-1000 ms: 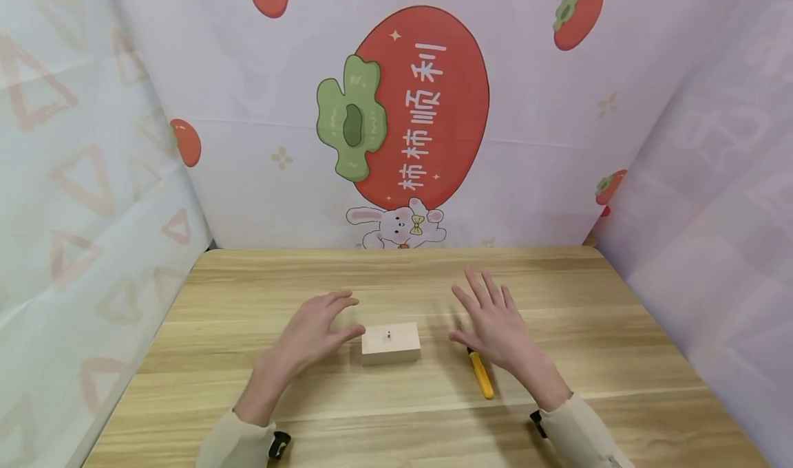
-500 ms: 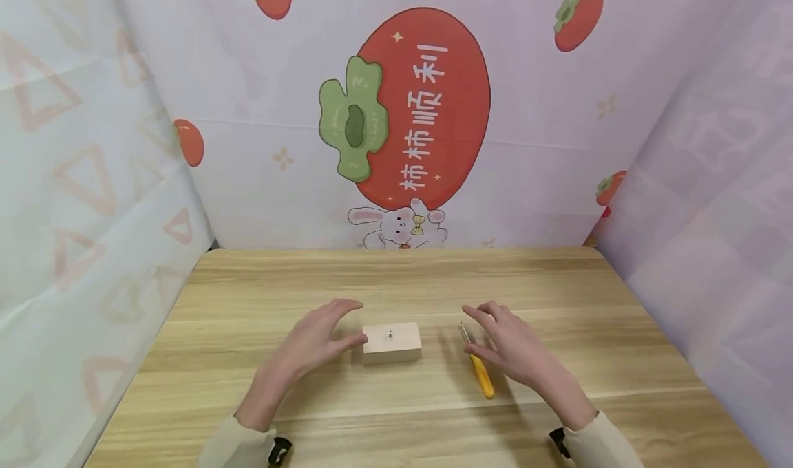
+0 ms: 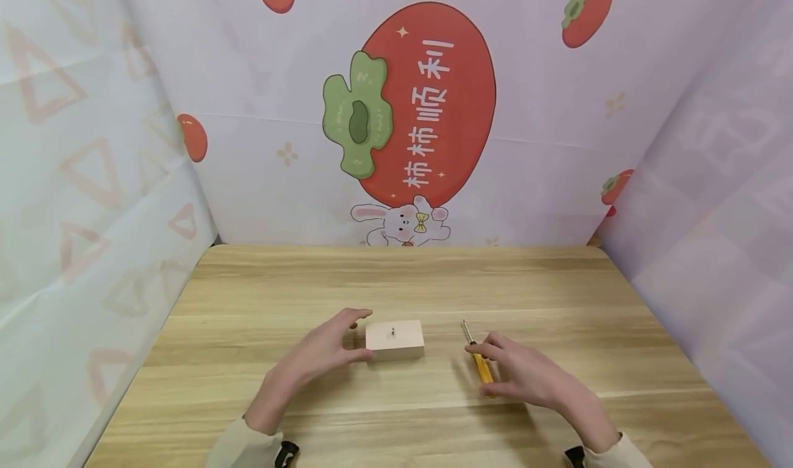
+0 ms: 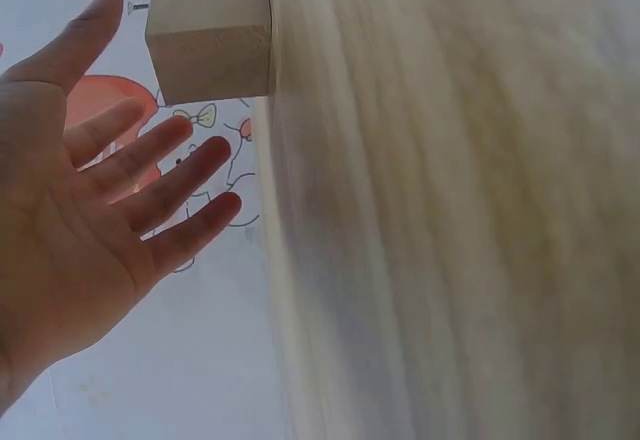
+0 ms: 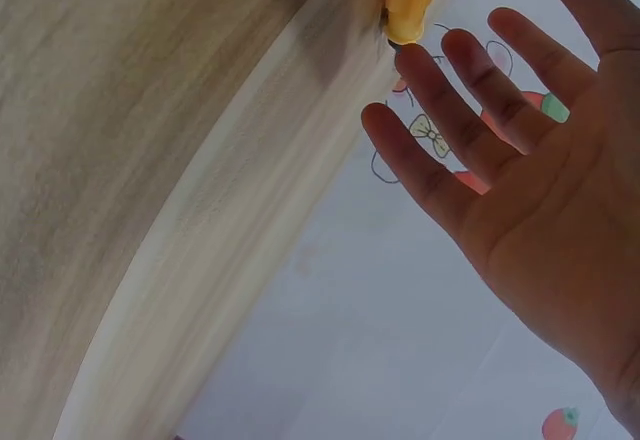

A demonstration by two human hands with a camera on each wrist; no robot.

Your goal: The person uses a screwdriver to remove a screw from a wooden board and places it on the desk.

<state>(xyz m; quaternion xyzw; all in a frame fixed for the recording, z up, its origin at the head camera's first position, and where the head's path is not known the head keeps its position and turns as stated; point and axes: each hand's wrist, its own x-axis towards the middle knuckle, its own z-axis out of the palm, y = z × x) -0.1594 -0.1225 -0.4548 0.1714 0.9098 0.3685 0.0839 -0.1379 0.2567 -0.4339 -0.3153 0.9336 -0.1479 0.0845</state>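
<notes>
A pale wooden block (image 3: 396, 344) lies on the table, with a small screw (image 3: 393, 331) standing up from its top; in the left wrist view the screw (image 4: 138, 7) shows its head and shank. My left hand (image 3: 322, 351) is at the block's left end, fingers spread and thumb near the front corner. To the right lies a screwdriver (image 3: 483, 369) with a yellow handle, its metal tip pointing away. My right hand (image 3: 526, 374) hovers over the handle with thumb and fingers apart. In the right wrist view the handle (image 5: 410, 0) shows beyond the extended fingers.
The wood-grain table (image 3: 396, 282) reaches back to a printed cloth (image 3: 533, 124) with persimmons and a rabbit. Cloth walls (image 3: 80, 179) also stand on the left and right. A black strap (image 3: 286, 453) sits at the left cuff.
My right hand has come down and toward me, from spread above the screwdriver to around its handle. The left hand has edged closer to the block. Block and screwdriver lie still.
</notes>
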